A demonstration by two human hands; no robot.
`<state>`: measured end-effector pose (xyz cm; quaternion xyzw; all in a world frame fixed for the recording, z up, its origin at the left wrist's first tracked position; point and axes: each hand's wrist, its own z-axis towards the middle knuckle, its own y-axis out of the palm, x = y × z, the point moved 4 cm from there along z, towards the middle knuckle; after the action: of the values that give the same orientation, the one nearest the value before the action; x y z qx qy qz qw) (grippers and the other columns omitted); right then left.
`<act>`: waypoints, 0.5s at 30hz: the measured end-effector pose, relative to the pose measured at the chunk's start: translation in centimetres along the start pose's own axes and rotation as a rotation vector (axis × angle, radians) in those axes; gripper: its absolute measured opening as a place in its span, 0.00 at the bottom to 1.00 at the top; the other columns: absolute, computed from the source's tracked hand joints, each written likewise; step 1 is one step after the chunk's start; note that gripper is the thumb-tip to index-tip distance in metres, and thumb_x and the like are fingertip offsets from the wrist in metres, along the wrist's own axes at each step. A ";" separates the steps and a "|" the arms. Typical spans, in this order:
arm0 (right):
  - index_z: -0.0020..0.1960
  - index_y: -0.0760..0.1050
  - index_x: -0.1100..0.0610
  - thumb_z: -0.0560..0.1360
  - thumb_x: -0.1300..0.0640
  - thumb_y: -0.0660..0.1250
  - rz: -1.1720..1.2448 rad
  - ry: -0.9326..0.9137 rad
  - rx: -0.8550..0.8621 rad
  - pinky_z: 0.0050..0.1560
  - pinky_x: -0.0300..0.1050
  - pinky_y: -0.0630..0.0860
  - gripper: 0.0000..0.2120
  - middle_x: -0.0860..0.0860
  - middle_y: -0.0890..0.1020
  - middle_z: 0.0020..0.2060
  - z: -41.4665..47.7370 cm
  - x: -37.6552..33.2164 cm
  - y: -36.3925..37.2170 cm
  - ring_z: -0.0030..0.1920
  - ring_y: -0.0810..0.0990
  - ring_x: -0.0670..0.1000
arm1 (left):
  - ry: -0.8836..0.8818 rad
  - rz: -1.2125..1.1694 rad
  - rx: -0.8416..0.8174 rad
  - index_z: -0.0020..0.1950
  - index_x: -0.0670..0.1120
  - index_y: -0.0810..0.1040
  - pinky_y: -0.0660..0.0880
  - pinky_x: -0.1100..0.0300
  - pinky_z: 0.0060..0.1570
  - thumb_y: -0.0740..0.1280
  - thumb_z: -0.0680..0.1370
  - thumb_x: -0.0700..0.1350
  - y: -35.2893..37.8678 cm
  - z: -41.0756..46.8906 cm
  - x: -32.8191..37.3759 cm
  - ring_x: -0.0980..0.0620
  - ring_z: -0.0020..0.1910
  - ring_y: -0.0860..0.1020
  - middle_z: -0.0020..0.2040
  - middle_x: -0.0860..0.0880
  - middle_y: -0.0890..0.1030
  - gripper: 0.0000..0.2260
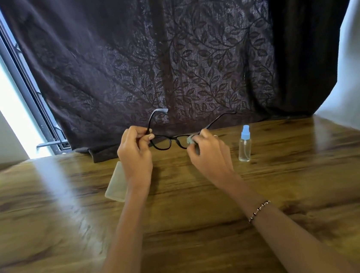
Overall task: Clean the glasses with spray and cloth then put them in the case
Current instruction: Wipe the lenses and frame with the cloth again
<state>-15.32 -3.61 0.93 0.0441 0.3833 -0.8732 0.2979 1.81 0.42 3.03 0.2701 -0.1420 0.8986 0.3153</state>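
Note:
Black-framed glasses (168, 140) are held above the wooden table with their arms unfolded, pointing away from me. My left hand (134, 153) pinches the frame's left corner near the hinge. My right hand (208, 151) pinches a small pale green cloth (190, 139) against the right lens, which the cloth and fingers mostly hide. A clear spray bottle (244, 145) with a light blue cap stands upright just right of my right hand. A pale translucent case (116, 184) lies on the table under my left wrist, partly covered by it.
The wooden table (183, 214) stretches wide in front of me. A dark leaf-patterned curtain (165, 59) hangs behind it, its hem resting on the far edge. A bright window frame (23, 87) is at the left and a white wall at the right.

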 end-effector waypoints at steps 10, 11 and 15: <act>0.54 0.80 0.59 0.79 0.57 0.60 0.191 0.053 -0.021 0.30 0.35 0.69 0.12 0.47 0.74 0.41 0.0 -0.3 0.8 0.35 0.78 0.46 | -0.032 -0.020 -0.005 0.47 0.41 0.77 0.72 0.74 0.45 0.63 0.75 0.29 0.2 -0.3 0.2 0.59 0.43 0.78 0.43 0.49 0.78 0.08; 0.53 0.80 0.60 0.79 0.58 0.60 0.266 0.048 -0.038 0.28 0.33 0.66 0.11 0.46 0.73 0.40 -0.1 -0.6 1.0 0.35 0.79 0.45 | -0.030 -0.018 -0.013 0.47 0.41 0.77 0.72 0.74 0.45 0.63 0.75 0.29 0.3 -0.3 0.3 0.60 0.43 0.79 0.43 0.49 0.78 0.08; 0.56 0.80 0.61 0.79 0.59 0.62 0.693 0.263 -0.015 0.31 0.30 0.71 0.11 0.48 0.76 0.42 0.5 -0.1 0.8 0.35 0.74 0.41 | -0.023 -0.010 -0.043 0.47 0.40 0.78 0.73 0.74 0.45 0.66 0.76 0.31 0.4 -0.3 0.2 0.66 0.43 0.77 0.43 0.48 0.79 0.05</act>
<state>-14.71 -4.39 0.79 0.2809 0.3870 -0.7045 0.5244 1.35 0.33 2.85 0.2743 -0.1636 0.8906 0.3238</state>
